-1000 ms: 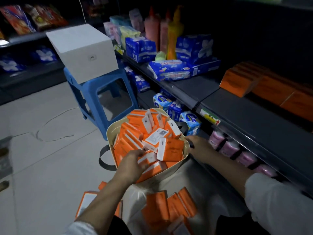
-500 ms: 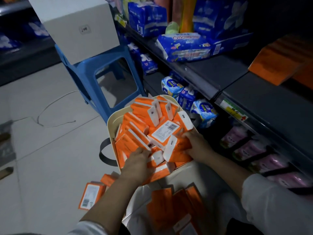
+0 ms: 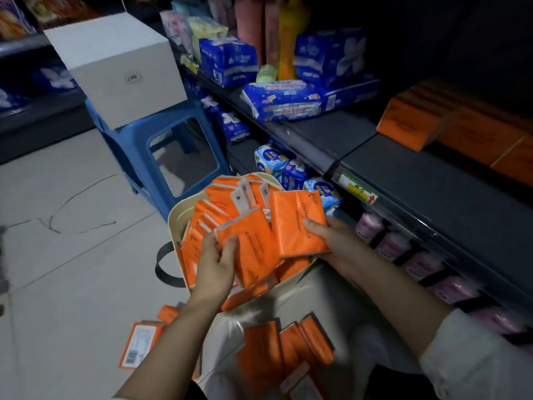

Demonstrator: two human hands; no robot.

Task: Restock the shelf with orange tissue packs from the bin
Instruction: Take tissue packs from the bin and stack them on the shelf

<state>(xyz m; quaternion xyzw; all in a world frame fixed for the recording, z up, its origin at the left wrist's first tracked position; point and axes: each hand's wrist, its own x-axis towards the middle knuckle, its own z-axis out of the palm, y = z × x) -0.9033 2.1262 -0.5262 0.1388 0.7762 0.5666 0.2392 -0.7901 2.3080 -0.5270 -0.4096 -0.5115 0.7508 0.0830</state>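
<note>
A cream bin (image 3: 176, 217) on the floor is heaped with orange tissue packs (image 3: 222, 206). My left hand (image 3: 215, 267) grips one orange pack (image 3: 253, 246) lifted above the heap. Just right of it, my right hand (image 3: 336, 243) holds a second orange pack (image 3: 294, 223) flat, thumb on top. On the dark shelf (image 3: 432, 183) to the right, a row of orange packs (image 3: 461, 125) lies toward the back. More orange packs (image 3: 285, 350) lie on a white bag near me.
A blue stool (image 3: 161, 145) carrying a white box (image 3: 115, 64) stands behind the bin. Blue tissue bundles (image 3: 288, 99) and bottles fill the shelf's left part. Pink rolls (image 3: 403, 249) sit on the lower shelf. Loose orange packs (image 3: 141, 345) lie on the tiled floor.
Both hands have come up out of the heap, each now holding an orange pack. The view has tilted up a little.
</note>
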